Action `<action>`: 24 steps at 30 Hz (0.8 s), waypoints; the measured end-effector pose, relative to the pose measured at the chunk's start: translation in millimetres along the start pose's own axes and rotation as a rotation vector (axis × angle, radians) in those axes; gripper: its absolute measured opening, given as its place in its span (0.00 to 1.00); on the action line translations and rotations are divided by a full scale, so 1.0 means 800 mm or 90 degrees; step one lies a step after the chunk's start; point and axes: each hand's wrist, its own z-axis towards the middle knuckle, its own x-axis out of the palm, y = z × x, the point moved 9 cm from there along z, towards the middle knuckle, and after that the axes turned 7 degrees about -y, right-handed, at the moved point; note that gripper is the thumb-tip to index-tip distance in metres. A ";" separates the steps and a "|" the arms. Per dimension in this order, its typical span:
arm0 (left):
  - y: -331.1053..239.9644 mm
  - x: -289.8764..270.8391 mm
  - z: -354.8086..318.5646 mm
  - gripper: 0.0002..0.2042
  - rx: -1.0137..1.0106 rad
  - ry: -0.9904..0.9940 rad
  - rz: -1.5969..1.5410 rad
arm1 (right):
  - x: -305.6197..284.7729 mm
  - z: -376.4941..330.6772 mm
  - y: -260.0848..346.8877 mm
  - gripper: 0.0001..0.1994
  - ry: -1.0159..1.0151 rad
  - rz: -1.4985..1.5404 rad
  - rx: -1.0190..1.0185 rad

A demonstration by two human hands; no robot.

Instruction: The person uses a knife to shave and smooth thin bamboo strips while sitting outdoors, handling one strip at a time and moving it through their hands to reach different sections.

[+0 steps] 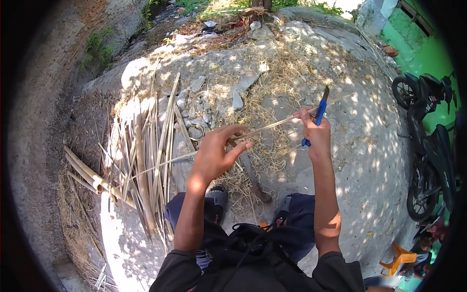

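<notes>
A long thin bamboo strip slants across in front of me, its left end low over the pile of strips and its right part rising to my right hand. That hand is closed, pinching the strip between thumb and finger and also gripping a blue utility knife, its blade pointing up and away. My left hand is around the strip's middle, thumb and fingers apart; the strip passes behind the palm. Below lies a dark stick-like tool with a knobbed end, partly hidden by the left hand.
Split bamboo strips lie in a pile at left, beside hollow bamboo poles. Curly shavings and broken concrete pieces litter the ground ahead. Motorcycles stand at right, near an orange plastic chair and people at the lower right.
</notes>
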 end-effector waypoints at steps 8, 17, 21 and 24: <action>0.004 -0.045 0.005 0.23 0.041 -0.003 0.178 | -0.052 0.022 0.021 0.16 -0.058 0.023 -0.037; 0.023 -0.028 0.002 0.10 -0.040 0.076 0.030 | -0.062 0.022 0.030 0.23 -0.085 0.018 -0.048; 0.022 -0.023 0.005 0.10 -0.052 0.030 0.057 | -0.037 0.008 0.032 0.28 -0.116 -0.115 -0.105; 0.018 -0.021 0.006 0.12 -0.020 -0.026 0.082 | -0.005 -0.002 0.013 0.27 -0.049 -0.182 -0.107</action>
